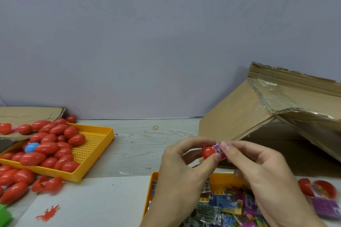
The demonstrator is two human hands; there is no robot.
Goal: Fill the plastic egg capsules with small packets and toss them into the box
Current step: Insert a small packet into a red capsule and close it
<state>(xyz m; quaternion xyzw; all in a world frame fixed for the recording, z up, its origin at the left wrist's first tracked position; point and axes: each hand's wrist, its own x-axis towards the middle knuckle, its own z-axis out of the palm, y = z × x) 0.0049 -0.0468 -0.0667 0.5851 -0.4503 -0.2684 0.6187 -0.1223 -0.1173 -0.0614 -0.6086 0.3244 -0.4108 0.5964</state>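
Observation:
My left hand (181, 167) pinches a red egg capsule half (208, 151) between thumb and fingers. My right hand (258, 169) pinches a pink packet (219, 150) whose end sits in the capsule's open mouth. Below my hands a yellow tray (154, 180) holds several small coloured packets (227, 208). The cardboard box (239, 116) lies on its side at the right, its dark opening facing me. On the left, a second yellow tray (97, 145) carries a heap of closed red capsules (48, 148) and one blue capsule (31, 147).
More red capsules (13, 180) lie loose on the table at the far left, with an open one (47, 184) near them. Open red halves (317, 188) and a purple packet (326, 206) lie at the right. A rubber band (155, 127) lies near the wall. Flat cardboard (27, 114) sits back left.

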